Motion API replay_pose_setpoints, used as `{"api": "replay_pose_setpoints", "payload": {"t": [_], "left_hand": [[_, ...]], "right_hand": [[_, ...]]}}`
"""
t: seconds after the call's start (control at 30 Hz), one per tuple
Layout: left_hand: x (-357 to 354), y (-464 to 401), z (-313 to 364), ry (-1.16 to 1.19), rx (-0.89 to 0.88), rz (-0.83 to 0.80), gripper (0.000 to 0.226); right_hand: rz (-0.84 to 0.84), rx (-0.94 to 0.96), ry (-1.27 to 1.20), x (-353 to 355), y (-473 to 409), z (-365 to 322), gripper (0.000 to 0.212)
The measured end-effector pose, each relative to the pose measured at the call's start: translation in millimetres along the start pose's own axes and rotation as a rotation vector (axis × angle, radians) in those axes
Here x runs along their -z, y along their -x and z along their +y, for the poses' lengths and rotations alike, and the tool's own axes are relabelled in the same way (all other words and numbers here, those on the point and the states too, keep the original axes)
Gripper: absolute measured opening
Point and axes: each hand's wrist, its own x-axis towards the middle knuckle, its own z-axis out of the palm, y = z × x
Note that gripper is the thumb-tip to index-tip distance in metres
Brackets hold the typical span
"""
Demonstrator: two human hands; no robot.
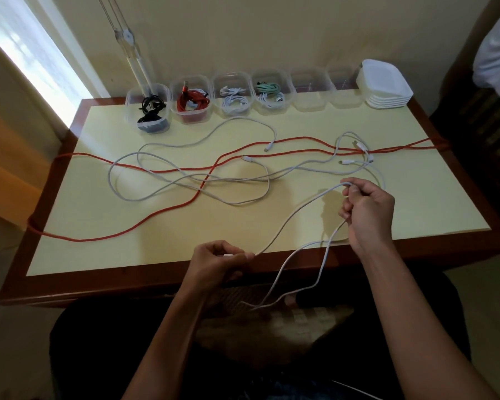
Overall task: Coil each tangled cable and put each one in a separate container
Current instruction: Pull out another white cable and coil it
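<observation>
Holding: the left hand (218, 259) pinches the plug end of a white cable (293, 217) between thumb and curled fingers; the right hand (365, 207) grips a bend of the same cable in a closed fist.
Head view, cable in hand: it runs taut from the left hand up to the right fist, then drops below the right hand and hangs in slack loops past the table edge (156, 280) toward the lap.
Head view, cables beyond the hands: more white cables (191, 180) lie tangled with a long red cable (168, 210) on the tabletop, left of and beyond the right hand; several white plugs (361, 145) cluster just beyond its knuckles.
Head view, containers: a row of clear tubs stands far beyond both hands; four hold coiled cables, two empty tubs (311, 90) sit beyond the right hand, next to a stack of lids (386, 85).
Handling, judged: the white cable looks light, thin, limp and smooth, so it likely slides through a loose grip and springs out of a coil.
Where to hold, judged: keep the plug pinned in the left hand as an anchor, and feed loops with the right, gripping the cord itself.
Risk, judged: the hanging slack may snag on the table edge.
</observation>
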Motion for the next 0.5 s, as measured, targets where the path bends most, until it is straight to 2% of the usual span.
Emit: {"api": "replay_pose_setpoints", "payload": {"t": [0.13, 0.23, 0.3, 0.4, 0.43, 0.5], "left_hand": [[-2, 2, 1, -0.262, -0.125, -0.176, 0.007], [-7, 0, 3, -0.588, -0.104, -0.334, 0.022], [-10, -1, 7, -0.636, -0.096, -0.417, 0.029], [-9, 1, 12, -0.431, -0.101, -0.546, 0.032], [-8, 3, 12, -0.266, -0.096, -0.598, 0.032], [-6, 5, 13, 0.230, -0.086, -0.724, 0.023]], "right_hand": [[-0.020, -0.013, 0.002, -9, -5, 0, 0.034], [-0.037, -0.015, 0.013, -15, -8, 0, 0.034], [-0.053, -0.008, 0.016, -19, -11, 0, 0.034], [-0.045, 0.006, 0.025, -22, -17, 1, 0.033], [-0.037, 0.010, 0.030, -22, -19, 2, 0.033], [-0.040, 0.018, 0.054, -21, -22, 5, 0.033]]}}
